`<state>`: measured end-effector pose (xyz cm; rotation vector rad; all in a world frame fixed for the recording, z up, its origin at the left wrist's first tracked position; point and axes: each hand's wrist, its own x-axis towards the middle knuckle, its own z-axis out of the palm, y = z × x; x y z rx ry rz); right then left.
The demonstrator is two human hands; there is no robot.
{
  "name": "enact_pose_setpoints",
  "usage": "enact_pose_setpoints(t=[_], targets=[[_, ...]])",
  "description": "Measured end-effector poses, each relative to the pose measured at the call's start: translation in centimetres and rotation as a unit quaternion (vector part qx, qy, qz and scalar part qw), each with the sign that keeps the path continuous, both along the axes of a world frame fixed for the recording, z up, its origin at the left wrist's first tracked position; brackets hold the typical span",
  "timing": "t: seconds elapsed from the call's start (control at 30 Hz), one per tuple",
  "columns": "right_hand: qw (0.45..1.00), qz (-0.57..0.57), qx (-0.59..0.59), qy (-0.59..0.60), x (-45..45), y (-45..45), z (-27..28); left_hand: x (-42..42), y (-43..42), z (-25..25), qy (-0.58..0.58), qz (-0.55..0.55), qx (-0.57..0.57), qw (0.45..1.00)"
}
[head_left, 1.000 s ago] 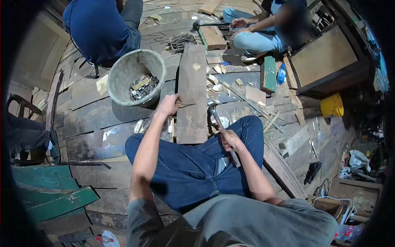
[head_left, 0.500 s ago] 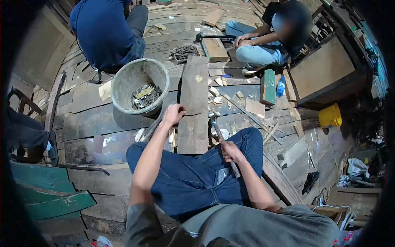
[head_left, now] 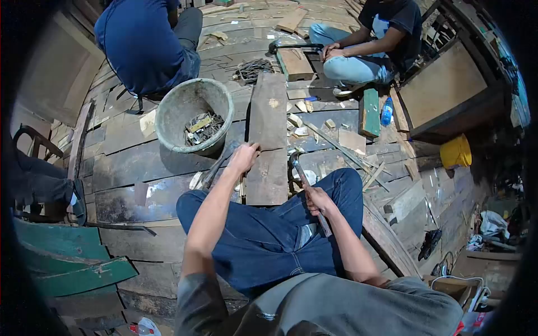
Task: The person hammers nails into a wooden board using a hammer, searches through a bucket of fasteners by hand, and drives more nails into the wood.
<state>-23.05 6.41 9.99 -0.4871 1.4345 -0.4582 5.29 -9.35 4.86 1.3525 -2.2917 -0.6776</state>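
A long weathered wooden board point(head_left: 268, 120) lies on the floor in front of my crossed legs. My left hand point(head_left: 245, 157) rests at the board's left edge, its fingertips pinched on a thin dark nail point(head_left: 270, 149) that lies across the wood. My right hand point(head_left: 318, 201) is wrapped around the handle of a claw hammer point(head_left: 301, 171), above my right thigh. The hammer's head points away from me, just right of the board and apart from it. A grey bucket point(head_left: 166, 137) with metal scraps inside stands beyond my left hand.
Two people sit ahead, one in a blue shirt point(head_left: 140, 45) and one in light jeans point(head_left: 350, 67). Loose nails point(head_left: 253, 70) are piled behind the board. Wood offcuts point(head_left: 352, 141), a green block point(head_left: 369, 113), a blue bottle point(head_left: 386, 111) and a yellow bucket point(head_left: 455, 152) lie to the right.
The view has shifted slightly. My left hand has turned a little at the board's edge, and less of the nail shows. The right hand keeps the hammer in about the same place.
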Motion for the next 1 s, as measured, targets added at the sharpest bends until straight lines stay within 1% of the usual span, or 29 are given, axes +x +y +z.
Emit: enact_pose_setpoints(t=[0.1,0.17,0.27,0.37,0.4,0.5,0.67,1.0], targets=[[1.000,-0.003,-0.002,0.008,0.1,0.1,0.2,-0.2,0.2,0.6,-0.034,0.005,-0.011,0.999],[1.000,-0.003,-0.002,0.008,0.2,0.2,0.2,-0.4,0.6,1.0,-0.032,0.028,-0.027,0.999],[1.000,0.002,-0.001,0.000,-0.1,0.1,-0.1,-0.5,0.5,0.3,-0.030,0.043,-0.072,0.996],[1.000,0.004,-0.003,0.018,0.4,0.3,0.2,-0.7,0.6,0.2,-0.017,0.058,-0.058,0.996],[1.000,0.007,-0.009,0.024,0.5,0.3,0.2,-0.7,0.6,0.3,0.001,0.059,-0.070,0.996],[0.999,0.015,-0.012,0.036,0.6,0.4,0.1,-0.7,0.5,0.5,-0.015,0.058,-0.023,0.998],[0.999,0.015,-0.013,0.037,0.8,0.4,0.3,-0.9,0.5,-0.2,-0.009,0.074,-0.036,0.997],[0.999,0.012,-0.020,0.028,0.6,0.5,0.0,-1.2,1.0,0.2,-0.019,0.077,-0.051,0.996]])
